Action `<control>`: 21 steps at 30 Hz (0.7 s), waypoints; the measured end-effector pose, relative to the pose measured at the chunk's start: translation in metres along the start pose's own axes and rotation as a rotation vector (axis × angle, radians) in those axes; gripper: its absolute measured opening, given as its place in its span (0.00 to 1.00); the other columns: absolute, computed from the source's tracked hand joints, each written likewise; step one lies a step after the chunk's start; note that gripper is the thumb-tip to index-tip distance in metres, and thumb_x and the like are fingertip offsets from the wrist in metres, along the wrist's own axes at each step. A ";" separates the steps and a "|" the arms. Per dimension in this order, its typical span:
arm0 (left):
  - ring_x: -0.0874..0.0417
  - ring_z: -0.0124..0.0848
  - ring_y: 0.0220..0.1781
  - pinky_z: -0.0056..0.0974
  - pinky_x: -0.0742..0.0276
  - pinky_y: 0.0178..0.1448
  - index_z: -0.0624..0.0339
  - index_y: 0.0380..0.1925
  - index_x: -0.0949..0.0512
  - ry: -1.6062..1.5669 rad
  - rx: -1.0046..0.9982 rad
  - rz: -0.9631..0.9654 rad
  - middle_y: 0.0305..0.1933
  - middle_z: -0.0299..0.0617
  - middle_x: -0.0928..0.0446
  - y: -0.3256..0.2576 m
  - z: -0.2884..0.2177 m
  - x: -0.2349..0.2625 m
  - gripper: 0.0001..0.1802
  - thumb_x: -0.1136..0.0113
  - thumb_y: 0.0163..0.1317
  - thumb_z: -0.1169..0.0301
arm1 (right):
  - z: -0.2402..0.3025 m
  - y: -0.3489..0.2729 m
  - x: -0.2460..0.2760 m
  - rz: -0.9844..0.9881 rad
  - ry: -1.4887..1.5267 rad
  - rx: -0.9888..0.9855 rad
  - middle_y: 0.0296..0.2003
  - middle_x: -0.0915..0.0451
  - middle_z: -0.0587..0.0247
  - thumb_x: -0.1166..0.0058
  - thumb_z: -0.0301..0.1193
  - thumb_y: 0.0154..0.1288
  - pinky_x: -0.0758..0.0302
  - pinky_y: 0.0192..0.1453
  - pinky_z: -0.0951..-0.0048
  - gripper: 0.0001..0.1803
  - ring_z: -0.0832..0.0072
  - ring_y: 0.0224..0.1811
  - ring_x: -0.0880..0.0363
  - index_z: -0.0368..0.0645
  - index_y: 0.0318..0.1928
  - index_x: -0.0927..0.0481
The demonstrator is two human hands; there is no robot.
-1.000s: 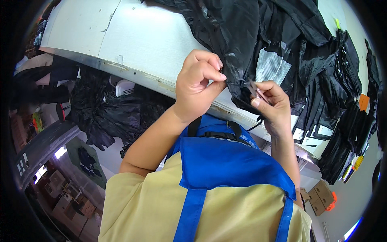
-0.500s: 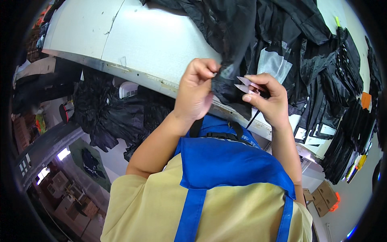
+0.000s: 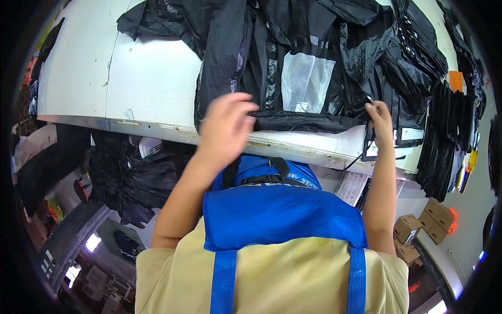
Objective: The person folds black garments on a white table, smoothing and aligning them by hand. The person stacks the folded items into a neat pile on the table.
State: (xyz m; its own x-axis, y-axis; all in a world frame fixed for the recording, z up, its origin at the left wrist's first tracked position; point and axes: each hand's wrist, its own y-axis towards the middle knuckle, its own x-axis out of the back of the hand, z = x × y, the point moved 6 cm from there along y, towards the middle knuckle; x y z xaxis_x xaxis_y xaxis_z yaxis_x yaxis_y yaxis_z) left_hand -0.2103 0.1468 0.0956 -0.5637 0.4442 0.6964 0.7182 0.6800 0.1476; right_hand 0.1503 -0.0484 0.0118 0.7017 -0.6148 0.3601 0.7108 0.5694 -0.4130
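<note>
Black garment: the glossy black jacket-like garment [image 3: 256, 73] is lying spread across the smooth white tabletop [image 3: 154, 83], around 12 o'clock from the middle of the view; its pale grey mesh panel [image 3: 307, 81] is facing up.
Hem: the long black lower hem [image 3: 308, 122] is running along the near table edge, probably so that both ends are lying within reach.
Left hand: the bare left hand [image 3: 227, 128] is hovering or resting at 11 o'clock, over the hem's left end; its blurred fingers are standing loosely apart, visibly gripping nothing, and contact is impossible to tell.
Right hand: the bare right hand [image 3: 381, 123] is pinching a small, pointed metal tool [image 3: 369, 98] at the hem's right end, between 2 and 3 o'clock; the fingers are covering most of it, seemingly leaving the tip free for close work.
Cord: a thin black cord [image 3: 358, 157] is hanging at 3 o'clock, beside the right forearm, where it could be snagging.
Stack: folded black garments [image 3: 444, 131] are crowding the right side near 3 o'clock.
Below: crumpled black cloth [image 3: 130, 172] is hanging at 9 o'clock; brown cardboard boxes [image 3: 436, 214] are sitting at 4 o'clock.
</note>
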 end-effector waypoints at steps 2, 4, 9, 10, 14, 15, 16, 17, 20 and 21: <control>0.30 0.48 0.60 0.45 0.33 0.63 0.58 0.52 0.27 0.003 -0.033 0.315 0.58 0.49 0.30 0.011 -0.023 -0.051 0.24 0.37 0.54 0.69 | -0.005 0.002 -0.006 0.063 -0.032 -0.018 0.22 0.35 0.80 0.40 0.28 0.59 0.45 0.21 0.85 0.08 0.89 0.18 0.41 0.45 0.35 0.27; 0.34 0.49 0.64 0.45 0.36 0.66 0.60 0.60 0.34 -0.009 -0.125 0.438 0.63 0.51 0.35 0.016 -0.050 -0.080 0.33 0.36 0.53 0.66 | 0.018 -0.011 -0.012 0.105 0.196 -0.019 0.22 0.33 0.80 0.42 0.25 0.60 0.47 0.19 0.87 0.06 0.92 0.18 0.41 0.45 0.35 0.26; 0.30 0.49 0.59 0.44 0.33 0.62 0.63 0.59 0.37 -0.317 -0.184 0.383 0.57 0.52 0.31 0.048 -0.109 -0.102 0.40 0.30 0.47 0.63 | 0.095 -0.073 -0.035 0.163 0.591 0.038 0.23 0.30 0.77 0.46 0.24 0.62 0.49 0.18 0.88 0.06 0.92 0.14 0.44 0.39 0.40 0.24; 0.28 0.49 0.58 0.44 0.32 0.61 0.64 0.58 0.37 -0.345 -0.167 0.408 0.56 0.53 0.30 0.051 -0.116 -0.102 0.40 0.29 0.46 0.63 | 0.100 -0.079 -0.039 0.213 0.624 0.077 0.22 0.31 0.76 0.46 0.24 0.63 0.49 0.18 0.87 0.07 0.91 0.14 0.44 0.38 0.41 0.24; 0.24 0.41 0.53 0.40 0.30 0.58 0.63 0.58 0.39 -0.575 0.082 0.393 0.52 0.51 0.28 0.056 -0.110 -0.096 0.41 0.28 0.44 0.67 | 0.128 -0.105 -0.054 0.206 0.239 0.297 0.22 0.30 0.75 0.47 0.22 0.59 0.42 0.20 0.85 0.08 0.87 0.16 0.37 0.38 0.40 0.25; 0.26 0.39 0.56 0.40 0.31 0.59 0.63 0.61 0.41 -0.883 0.089 0.383 0.55 0.48 0.30 0.055 -0.105 -0.100 0.40 0.33 0.48 0.67 | 0.133 -0.115 -0.056 0.149 0.028 0.423 0.21 0.28 0.73 0.46 0.22 0.57 0.37 0.22 0.83 0.08 0.85 0.17 0.34 0.39 0.39 0.24; 0.27 0.39 0.56 0.40 0.32 0.60 0.64 0.63 0.43 -1.238 0.254 0.380 0.56 0.48 0.31 0.054 -0.094 -0.103 0.40 0.37 0.51 0.69 | 0.139 -0.126 -0.058 0.139 -0.146 0.517 0.22 0.26 0.70 0.45 0.22 0.54 0.33 0.25 0.80 0.09 0.81 0.18 0.30 0.40 0.38 0.24; 0.28 0.38 0.57 0.41 0.34 0.62 0.64 0.65 0.46 -1.590 0.427 0.368 0.57 0.48 0.32 0.053 -0.088 -0.103 0.39 0.41 0.54 0.70 | 0.143 -0.136 -0.060 0.127 -0.321 0.608 0.23 0.24 0.67 0.45 0.21 0.52 0.29 0.28 0.76 0.09 0.76 0.20 0.26 0.41 0.37 0.23; 0.26 0.34 0.55 0.43 0.32 0.60 0.61 0.65 0.42 -1.738 0.608 0.470 0.58 0.45 0.30 0.063 -0.087 -0.108 0.33 0.49 0.58 0.74 | 0.144 -0.153 -0.075 0.208 -0.599 0.966 0.25 0.22 0.64 0.43 0.22 0.44 0.28 0.30 0.67 0.13 0.64 0.23 0.23 0.46 0.35 0.24; 0.25 0.34 0.54 0.42 0.30 0.60 0.63 0.64 0.41 -1.668 0.650 0.482 0.58 0.45 0.30 0.065 -0.084 -0.113 0.32 0.50 0.57 0.77 | 0.141 -0.157 -0.080 0.229 -0.632 1.016 0.24 0.23 0.65 0.42 0.23 0.43 0.28 0.29 0.66 0.14 0.65 0.23 0.23 0.46 0.35 0.24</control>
State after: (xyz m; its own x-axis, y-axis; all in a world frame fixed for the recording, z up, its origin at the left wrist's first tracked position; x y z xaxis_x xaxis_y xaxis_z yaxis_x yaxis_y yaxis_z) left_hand -0.0653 0.0915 0.0852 -0.4415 0.4134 -0.7963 0.8962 0.2459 -0.3693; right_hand -0.0106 -0.0112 0.1656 0.5148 -0.2313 0.8255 0.0831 0.9718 0.2205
